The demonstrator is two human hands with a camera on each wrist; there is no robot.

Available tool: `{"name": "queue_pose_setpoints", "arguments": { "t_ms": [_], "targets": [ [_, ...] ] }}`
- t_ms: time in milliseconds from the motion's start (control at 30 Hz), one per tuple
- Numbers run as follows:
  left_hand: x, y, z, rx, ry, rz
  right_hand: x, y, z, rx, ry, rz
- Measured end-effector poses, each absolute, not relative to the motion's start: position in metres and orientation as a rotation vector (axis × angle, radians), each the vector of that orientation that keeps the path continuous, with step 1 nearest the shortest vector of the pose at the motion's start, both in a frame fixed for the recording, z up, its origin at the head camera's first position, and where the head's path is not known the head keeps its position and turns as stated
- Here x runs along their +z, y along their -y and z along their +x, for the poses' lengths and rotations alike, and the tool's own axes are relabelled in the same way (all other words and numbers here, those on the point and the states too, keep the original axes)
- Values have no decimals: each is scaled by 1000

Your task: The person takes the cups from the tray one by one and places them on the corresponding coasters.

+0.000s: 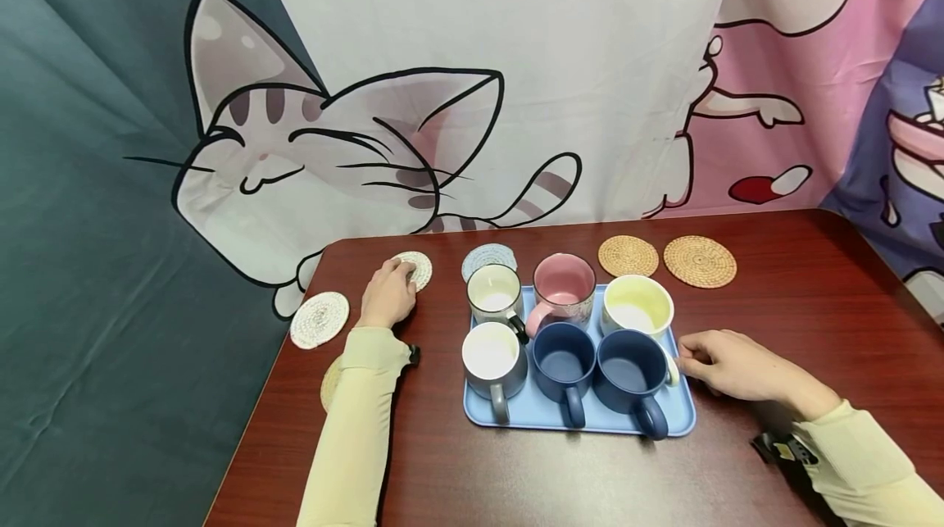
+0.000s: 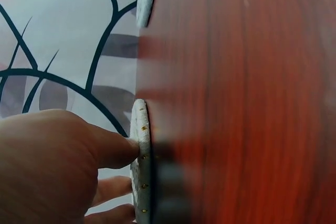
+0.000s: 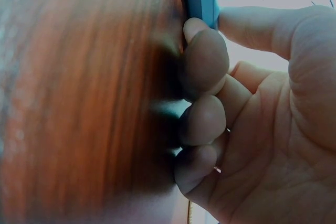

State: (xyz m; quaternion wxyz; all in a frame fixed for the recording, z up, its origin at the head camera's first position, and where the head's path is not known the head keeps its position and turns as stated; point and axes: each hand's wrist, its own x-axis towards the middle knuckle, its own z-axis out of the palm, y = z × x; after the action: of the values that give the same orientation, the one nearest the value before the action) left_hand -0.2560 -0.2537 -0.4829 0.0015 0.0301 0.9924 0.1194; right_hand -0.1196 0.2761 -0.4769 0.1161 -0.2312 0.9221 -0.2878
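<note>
Hands on a table (image 1: 575, 474): the left hand (image 1: 389, 297) rests its fingertips on a white coaster (image 1: 422, 271), fingers loosely extended and not closed round it, while the right hand (image 1: 741, 365) pinches the rim of a blue tray (image 1: 683, 414) between thumb and finger. At far left, a second white coaster (image 1: 319, 320) lies by the table's left edge; nearer the person, a yellow coaster (image 1: 329, 383) is partly hidden by the left sleeve (image 1: 354, 420). The first white coaster lies near the rear edge, touched from above. To its right, a pale-blue coaster (image 1: 490, 255) shows behind the tray, partly covered by a mug. The tray, at centre, bears six mugs in two rows: at the rear, white (image 1: 493, 297), pink (image 1: 564, 285) and yellow (image 1: 637, 310); in front, grey (image 1: 492, 353) and two blue (image 1: 564, 359) (image 1: 630, 371), their handles toward the person. Behind the tray at right, two tan coasters (image 1: 627, 256) (image 1: 700, 261) lie side by side, slightly apart.
</note>
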Motion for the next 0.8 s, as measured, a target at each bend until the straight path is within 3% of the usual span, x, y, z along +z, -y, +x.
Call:
{"name": "queue_pose_setpoints", "arguments": {
  "t_ms": [800],
  "targets": [
    [-483,218,-256,368,-3111,273,-477,-277,-120,-827,-2700,-657]
  ]
}}
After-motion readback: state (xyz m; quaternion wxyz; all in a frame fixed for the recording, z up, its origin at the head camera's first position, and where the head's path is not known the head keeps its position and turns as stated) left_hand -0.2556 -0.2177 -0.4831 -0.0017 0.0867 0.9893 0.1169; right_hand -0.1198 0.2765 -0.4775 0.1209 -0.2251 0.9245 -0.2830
